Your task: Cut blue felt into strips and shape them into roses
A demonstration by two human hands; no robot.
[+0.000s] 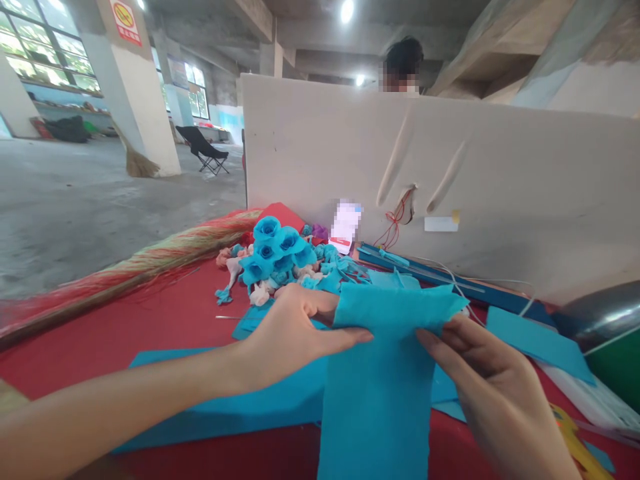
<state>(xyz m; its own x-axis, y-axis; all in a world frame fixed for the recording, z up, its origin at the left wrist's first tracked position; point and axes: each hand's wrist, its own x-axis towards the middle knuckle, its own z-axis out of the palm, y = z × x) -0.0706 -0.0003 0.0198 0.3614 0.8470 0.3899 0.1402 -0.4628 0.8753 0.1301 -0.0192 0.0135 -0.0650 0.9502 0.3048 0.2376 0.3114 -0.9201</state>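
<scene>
A long strip of blue crepe paper [377, 393] hangs down between my hands, its top edge folded over and flared out at the right. My left hand [300, 327] pinches the fold's left side, thumb in front and fingers behind the paper. On the right side, my right hand [485, 373] grips the same fold between thumb and fingers. Behind my hands lies a bunch of blue paper flowers [275, 250]. A larger blue sheet [225, 400] lies flat under my left forearm.
The red table [100, 353] also bears a phone [345, 227], a blue tray [475, 287], blue sheets [540, 340] and yellow scissors [580, 443] at the right. Fringed bundles line the left edge. A white panel [320, 147] stands behind, with a person's head above it.
</scene>
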